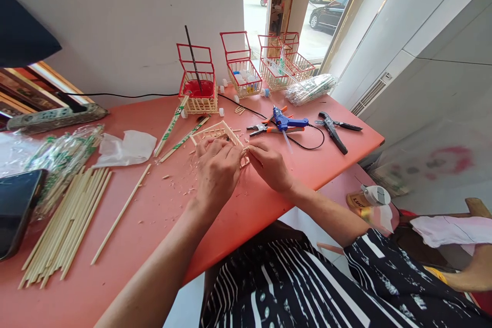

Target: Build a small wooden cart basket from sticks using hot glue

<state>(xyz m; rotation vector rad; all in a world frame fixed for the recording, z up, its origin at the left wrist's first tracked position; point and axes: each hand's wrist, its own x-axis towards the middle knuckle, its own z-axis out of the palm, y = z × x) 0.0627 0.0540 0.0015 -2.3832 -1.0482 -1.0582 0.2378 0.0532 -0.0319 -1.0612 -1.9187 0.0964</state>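
A small basket frame of pale bamboo sticks [215,132] lies on the red table [161,215] just beyond my hands. My left hand [218,170] curls its fingers over the near side of the frame. My right hand [269,164] pinches the frame's right corner where the fingertips of both hands meet. Part of the frame is hidden under my fingers. Wood shavings lie scattered around it.
A blue glue gun [289,123], orange-handled pliers [265,128] and black cutters [333,130] lie beyond my right hand. Several red-framed little carts [197,87] stand at the back. A pile of bamboo sticks [67,223], wrapped chopsticks [169,127] and a phone [15,210] lie left.
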